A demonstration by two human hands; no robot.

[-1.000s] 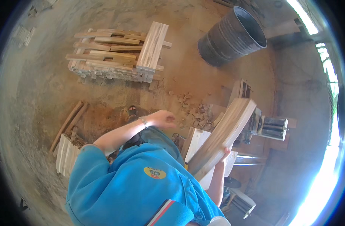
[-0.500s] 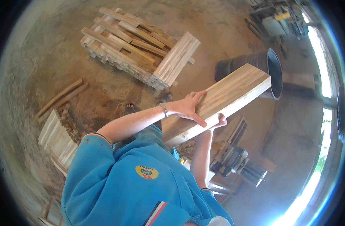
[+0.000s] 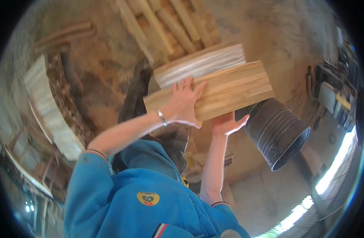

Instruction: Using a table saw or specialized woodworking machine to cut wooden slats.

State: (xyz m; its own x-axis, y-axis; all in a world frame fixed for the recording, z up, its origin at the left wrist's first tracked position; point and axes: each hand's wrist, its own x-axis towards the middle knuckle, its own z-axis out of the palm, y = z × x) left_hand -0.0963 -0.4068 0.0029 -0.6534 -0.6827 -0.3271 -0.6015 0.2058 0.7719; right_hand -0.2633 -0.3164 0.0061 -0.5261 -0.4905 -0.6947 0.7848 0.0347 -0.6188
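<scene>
A light-brown laminated wooden board lies crosswise in front of me, just in front of a paler board at the near end of a wood stack. My left hand grips it from above, its fingers spread over the top face and the thumb down at the near edge. My right hand supports it from underneath, thumb sticking out past the edge and fingers largely hidden. Whether the held board touches the paler one I cannot tell.
A dark metal barrel is just right of the board. Another pale wood stack is at the left, with long loose pieces beyond it. Machinery sits at the far right.
My left hand has gone onto the board, which has swung more crosswise and up against the stack's end. The view has turned, bringing stack and barrel nearer.
</scene>
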